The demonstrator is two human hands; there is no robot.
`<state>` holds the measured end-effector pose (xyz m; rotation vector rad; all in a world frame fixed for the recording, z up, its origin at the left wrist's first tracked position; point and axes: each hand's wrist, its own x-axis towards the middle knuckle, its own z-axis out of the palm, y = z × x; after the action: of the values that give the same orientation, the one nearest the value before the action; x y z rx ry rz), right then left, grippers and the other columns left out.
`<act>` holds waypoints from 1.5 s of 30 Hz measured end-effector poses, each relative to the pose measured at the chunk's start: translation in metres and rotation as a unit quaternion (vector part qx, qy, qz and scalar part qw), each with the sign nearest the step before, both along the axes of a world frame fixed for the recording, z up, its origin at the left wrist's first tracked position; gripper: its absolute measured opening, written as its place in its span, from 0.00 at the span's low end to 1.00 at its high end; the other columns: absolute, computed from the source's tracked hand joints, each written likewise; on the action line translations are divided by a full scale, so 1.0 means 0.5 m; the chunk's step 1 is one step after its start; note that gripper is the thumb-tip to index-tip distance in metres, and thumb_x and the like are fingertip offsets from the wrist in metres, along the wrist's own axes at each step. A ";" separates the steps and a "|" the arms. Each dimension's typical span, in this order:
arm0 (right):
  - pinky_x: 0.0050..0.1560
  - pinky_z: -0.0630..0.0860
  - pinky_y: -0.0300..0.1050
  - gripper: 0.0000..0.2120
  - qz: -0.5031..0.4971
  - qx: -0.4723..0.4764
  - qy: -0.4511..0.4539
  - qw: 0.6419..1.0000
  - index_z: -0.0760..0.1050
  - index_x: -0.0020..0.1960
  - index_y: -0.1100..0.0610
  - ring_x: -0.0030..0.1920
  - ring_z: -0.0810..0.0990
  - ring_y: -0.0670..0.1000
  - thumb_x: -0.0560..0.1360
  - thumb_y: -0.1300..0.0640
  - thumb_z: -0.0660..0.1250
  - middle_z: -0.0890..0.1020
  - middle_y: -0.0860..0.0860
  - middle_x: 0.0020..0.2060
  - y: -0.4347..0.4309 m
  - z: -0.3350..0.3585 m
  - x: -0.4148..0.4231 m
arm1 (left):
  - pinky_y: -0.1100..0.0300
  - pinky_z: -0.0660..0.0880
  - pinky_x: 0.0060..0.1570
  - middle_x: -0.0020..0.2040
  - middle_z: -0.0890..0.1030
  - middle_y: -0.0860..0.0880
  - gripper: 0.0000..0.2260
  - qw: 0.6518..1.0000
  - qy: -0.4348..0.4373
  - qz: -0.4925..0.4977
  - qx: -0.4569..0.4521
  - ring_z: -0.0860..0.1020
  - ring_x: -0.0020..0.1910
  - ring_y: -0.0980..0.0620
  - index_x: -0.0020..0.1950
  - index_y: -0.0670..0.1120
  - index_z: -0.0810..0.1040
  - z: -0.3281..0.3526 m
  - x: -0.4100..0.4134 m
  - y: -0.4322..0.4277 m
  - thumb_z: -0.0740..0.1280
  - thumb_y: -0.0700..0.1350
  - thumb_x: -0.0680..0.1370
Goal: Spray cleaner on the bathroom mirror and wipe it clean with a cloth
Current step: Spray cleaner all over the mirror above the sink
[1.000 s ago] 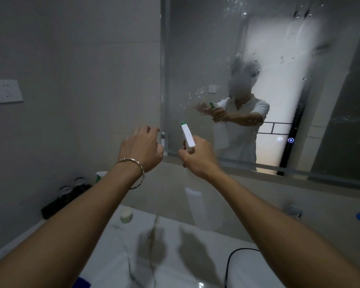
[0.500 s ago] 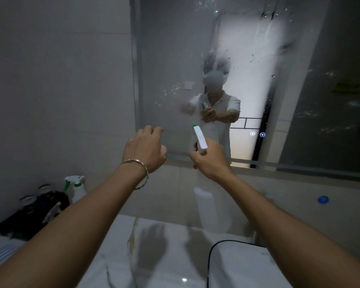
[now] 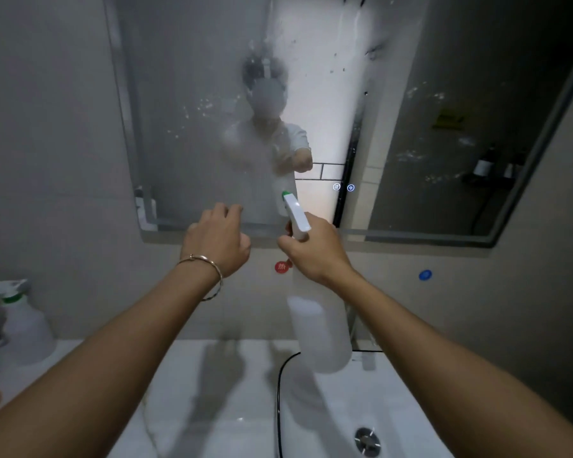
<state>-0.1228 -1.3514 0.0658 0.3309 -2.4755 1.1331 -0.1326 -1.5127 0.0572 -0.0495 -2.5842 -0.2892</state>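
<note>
Both arms reach forward and up from the lower corners of the view, bare to the elbow, forearms converging toward the middle. The left hand (image 3: 217,241) is raised with its back to the camera, fingers bent into a loose fist and the thumb tucked along its right side; nothing shows in its grasp, though the palm is hidden. A thin bracelet (image 3: 209,271) hangs on the left wrist. The right hand (image 3: 315,254) is just beside it, level with it and apart from it. It grips the neck of a spray bottle (image 3: 320,322), fingers wrapped round the front, wrist nearly straight.
</note>
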 end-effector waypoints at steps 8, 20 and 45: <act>0.37 0.80 0.57 0.11 0.012 -0.027 0.033 0.999 0.72 0.43 0.62 0.34 0.82 0.56 0.66 0.55 0.63 0.80 0.56 0.33 0.087 0.046 0.004 | 0.49 0.71 0.52 0.62 0.71 0.41 0.22 1.000 0.018 0.006 -0.016 0.71 0.59 0.41 0.69 0.45 0.66 0.051 0.010 0.061 0.59 0.45 0.75; 0.39 0.80 0.56 0.06 -0.020 -0.068 0.017 0.997 0.72 0.41 0.57 0.35 0.82 0.57 0.66 0.56 0.63 0.77 0.52 0.33 0.305 0.078 0.041 | 0.51 0.72 0.53 0.62 0.71 0.44 0.21 0.997 0.023 -0.026 -0.074 0.71 0.60 0.43 0.69 0.47 0.65 0.091 0.018 0.251 0.58 0.49 0.77; 0.33 0.75 0.40 0.05 -0.132 -0.098 0.005 0.986 0.75 0.47 0.59 0.34 0.83 0.53 0.71 0.60 0.66 0.80 0.53 0.38 0.783 0.051 0.165 | 0.52 0.71 0.49 0.63 0.71 0.44 0.19 0.978 0.036 -0.151 -0.141 0.71 0.60 0.44 0.67 0.46 0.65 0.111 0.071 0.731 0.58 0.49 0.77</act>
<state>-0.0405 -0.9601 0.0911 -0.0488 -2.2899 1.2417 -0.0971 -1.1470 0.1125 -0.5473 -2.5222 -0.0257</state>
